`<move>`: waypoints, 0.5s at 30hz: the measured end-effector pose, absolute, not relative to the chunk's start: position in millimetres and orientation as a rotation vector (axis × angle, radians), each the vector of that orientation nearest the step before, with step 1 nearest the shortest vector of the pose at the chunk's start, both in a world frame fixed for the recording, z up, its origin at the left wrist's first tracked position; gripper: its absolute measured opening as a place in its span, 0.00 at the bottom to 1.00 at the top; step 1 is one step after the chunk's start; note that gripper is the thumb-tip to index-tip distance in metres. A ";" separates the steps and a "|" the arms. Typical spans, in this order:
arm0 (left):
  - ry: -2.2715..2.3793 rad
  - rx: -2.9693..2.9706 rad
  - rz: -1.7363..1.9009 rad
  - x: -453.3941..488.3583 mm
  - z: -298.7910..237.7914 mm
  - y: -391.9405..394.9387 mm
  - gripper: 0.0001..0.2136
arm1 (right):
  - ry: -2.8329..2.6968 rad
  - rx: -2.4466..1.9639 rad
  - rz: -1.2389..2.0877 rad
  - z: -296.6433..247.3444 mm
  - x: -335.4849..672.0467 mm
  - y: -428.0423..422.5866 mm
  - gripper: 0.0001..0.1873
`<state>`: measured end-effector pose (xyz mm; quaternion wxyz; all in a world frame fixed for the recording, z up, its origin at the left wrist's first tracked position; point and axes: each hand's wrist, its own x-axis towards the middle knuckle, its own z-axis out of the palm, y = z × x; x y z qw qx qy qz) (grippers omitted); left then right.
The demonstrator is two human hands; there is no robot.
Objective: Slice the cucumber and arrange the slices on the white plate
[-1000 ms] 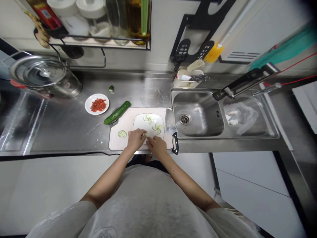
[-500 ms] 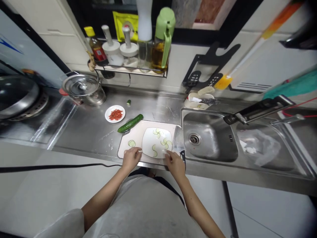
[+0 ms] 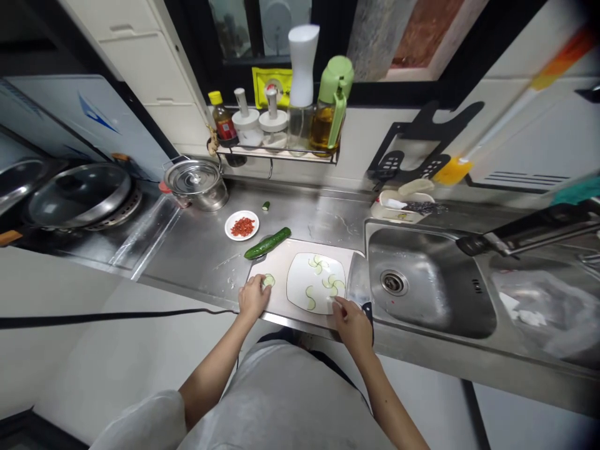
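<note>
On a pale cutting board (image 3: 276,300) lies a white squarish plate (image 3: 300,281) with thin cucumber slices (image 3: 319,264) set on it in curved, pinwheel-like groups. My left hand (image 3: 253,299) is at the board's left side, its curled fingertips on a small pile of cucumber slices (image 3: 269,281). At the plate's lower right corner, my right hand (image 3: 354,325) has its thumb and forefinger pinched together; what they hold, if anything, is too small to tell. A knife (image 3: 360,278) lies along the board's right edge, its handle partly behind my right hand. Beyond the board's upper left corner rests a whole cucumber (image 3: 267,244).
A small plate of chopped red bits (image 3: 242,225) and a cucumber end (image 3: 266,205) sit behind. The steel sink (image 3: 431,281) is on the right. A lidded steel pot (image 3: 197,184), a covered wok (image 3: 79,194) and a condiment rack (image 3: 281,153) stand at left and back.
My left hand has gone from the plate's left edge to the pile of cucumber slices. My right hand stays by the plate's lower right corner. The view has shifted left and up.
</note>
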<state>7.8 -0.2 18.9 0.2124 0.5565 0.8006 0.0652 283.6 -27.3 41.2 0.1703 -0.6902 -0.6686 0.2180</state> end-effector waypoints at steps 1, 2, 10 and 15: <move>2.227 1.546 0.177 8.1 18.2 0.2 0.13 | -1.901 -1.951 0.624 41.3 284.4 -27.4 0.24; 2.229 1.547 0.175 8.3 17.7 0.5 0.13 | -1.897 -1.946 0.628 41.1 285.3 -27.7 0.24; 2.206 1.557 0.234 10.1 18.1 3.7 0.09 | -1.873 -1.945 0.666 36.4 290.4 -29.3 0.24; 2.158 1.578 0.338 12.3 12.1 5.4 0.05 | -1.879 -1.947 0.681 35.8 287.9 -25.2 0.23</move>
